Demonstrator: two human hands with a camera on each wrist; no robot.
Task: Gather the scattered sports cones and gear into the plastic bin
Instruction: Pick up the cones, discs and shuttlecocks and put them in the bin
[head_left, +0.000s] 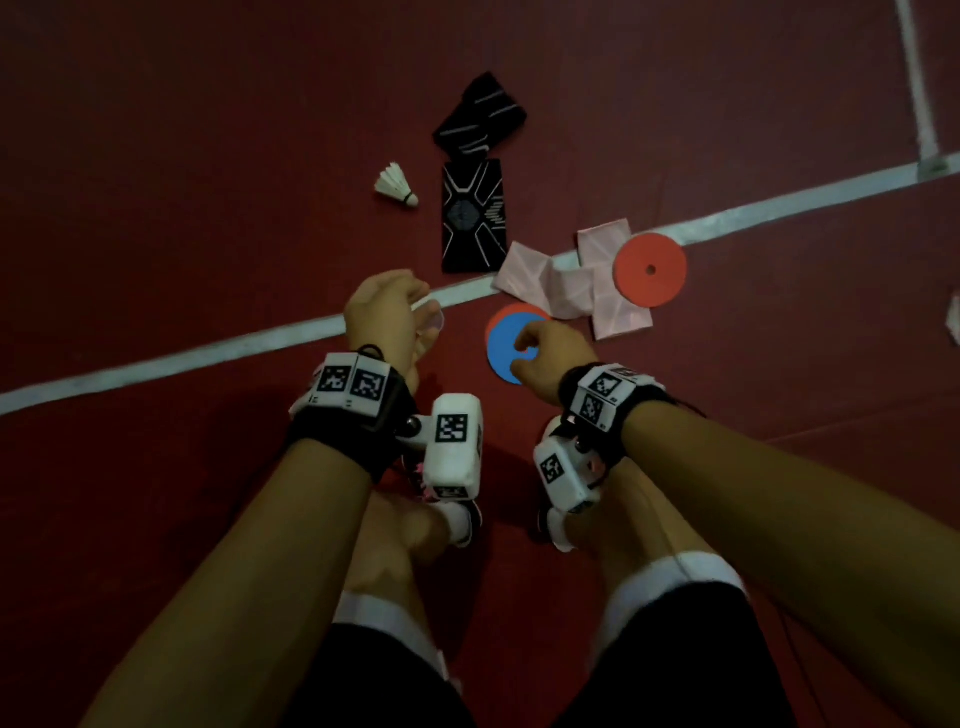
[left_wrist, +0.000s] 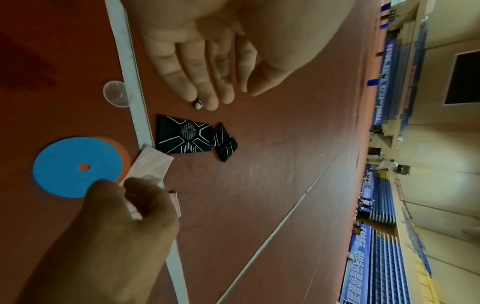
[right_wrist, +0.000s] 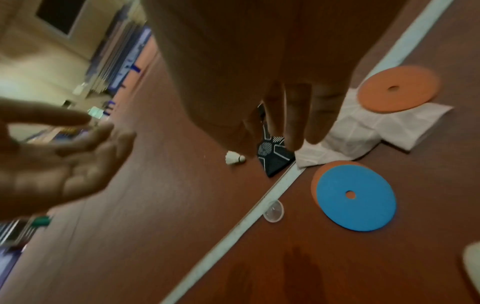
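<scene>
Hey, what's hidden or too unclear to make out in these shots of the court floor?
- Plastic bin: in no view.
- Orange disc under the blue disc: mostly covered; only a rim shows.
- Right hand: head view hides part of the blue disc.
- Shuttlecock: left wrist view shows only its tip behind the left hand.
- White object: cut by the head view's right edge.

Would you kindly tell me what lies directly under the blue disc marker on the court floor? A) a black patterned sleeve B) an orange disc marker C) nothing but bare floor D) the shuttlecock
B: an orange disc rim shows past the edge of the blue disc, while the shuttlecock and the black patterned sleeve lie apart, beyond the white line.
</scene>
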